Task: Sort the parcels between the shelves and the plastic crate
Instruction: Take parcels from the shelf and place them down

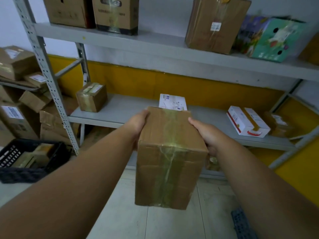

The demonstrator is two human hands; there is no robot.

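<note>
I hold a tall brown cardboard parcel, sealed with yellowish tape, in front of the lower grey shelf. My left hand grips its left side near the top. My right hand grips its right side. A white shipping label shows just past the parcel's top edge. On the floor at the left stands a black plastic crate with a few brown parcels inside.
The lower shelf carries a small taped box, a white and red box and a brown parcel. The upper shelf holds several cartons and a green printed box. Cartons are piled at the left.
</note>
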